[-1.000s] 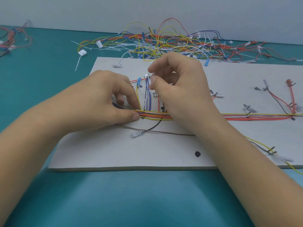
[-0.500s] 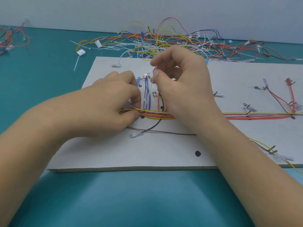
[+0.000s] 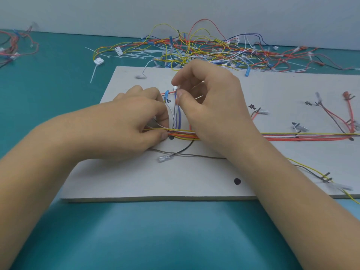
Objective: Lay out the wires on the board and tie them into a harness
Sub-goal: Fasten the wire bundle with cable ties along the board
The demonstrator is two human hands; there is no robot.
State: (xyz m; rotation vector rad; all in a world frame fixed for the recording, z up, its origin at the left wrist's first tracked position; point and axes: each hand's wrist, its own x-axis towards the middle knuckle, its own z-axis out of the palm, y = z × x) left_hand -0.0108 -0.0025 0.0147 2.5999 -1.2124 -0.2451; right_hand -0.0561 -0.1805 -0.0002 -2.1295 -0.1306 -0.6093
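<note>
Near centre of frame, on board (image 3: pixel 136 182): pinching bundle (image 3: pixel 183 135) with left hand (image 3: pixel 134 121), fingers curled; pinching tops of wires (image 3: pixel 178 117) with right hand (image 3: pixel 212 108), thumb against forefinger.

workshop bench | grey wiring board (image 3: pixel 194 178) | teal mat (image 3: pixel 58 78) | loose wire pile (image 3: pixel 204 49)

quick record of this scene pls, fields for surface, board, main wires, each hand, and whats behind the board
surface: teal table
board: pale flat board lying on the table
main run: wire bundle laid left to right across the board
left hand: left hand pinches the wire bundle just left of the branch
right hand: right hand pinches the top of the branch wires, which run up from the bundle
behind board: loose wires in a tangled pile
</note>
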